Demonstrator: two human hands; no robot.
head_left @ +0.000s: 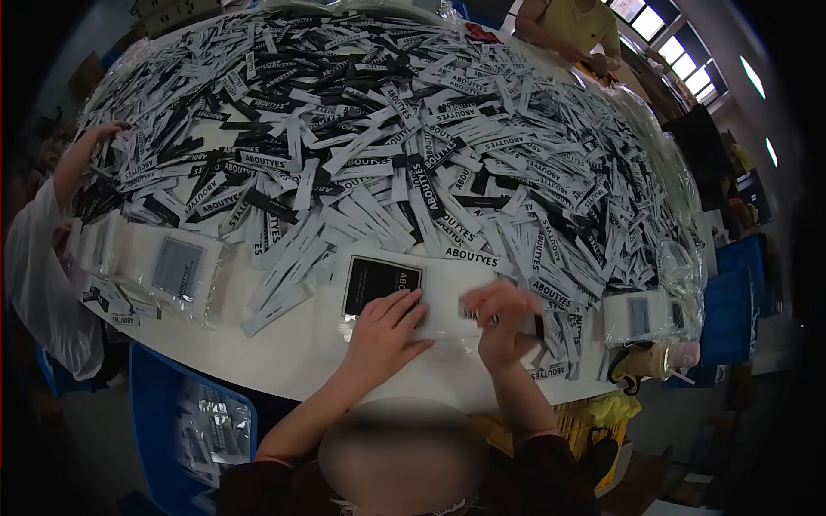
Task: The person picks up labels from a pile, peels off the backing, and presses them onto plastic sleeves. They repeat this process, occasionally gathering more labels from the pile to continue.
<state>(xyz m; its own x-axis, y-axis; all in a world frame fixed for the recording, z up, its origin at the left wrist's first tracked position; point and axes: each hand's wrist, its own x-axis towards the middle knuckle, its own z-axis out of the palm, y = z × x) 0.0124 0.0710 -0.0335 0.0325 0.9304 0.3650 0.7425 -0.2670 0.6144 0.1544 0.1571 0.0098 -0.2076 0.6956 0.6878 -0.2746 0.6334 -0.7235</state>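
Note:
In the head view my left hand (385, 337) lies flat, fingers spread, on the lower edge of a clear plastic bag with a black printed card (379, 282) near the table's front edge. My right hand (503, 325) is raised just to the right, over the bag's clear part (443, 284); its fingers are curled and blurred, and I cannot make out what they hold. A small dark piece shows beside its fingertips. Black and white printed strips (361, 219) marked ABOUTYES lie heaped beyond both hands.
Stacks of clear bags (179, 268) lie at the left and more bags (638, 316) at the right, near a cup (651, 361). A blue bin (155, 413) stands below the front edge. Other people are at the left and far right.

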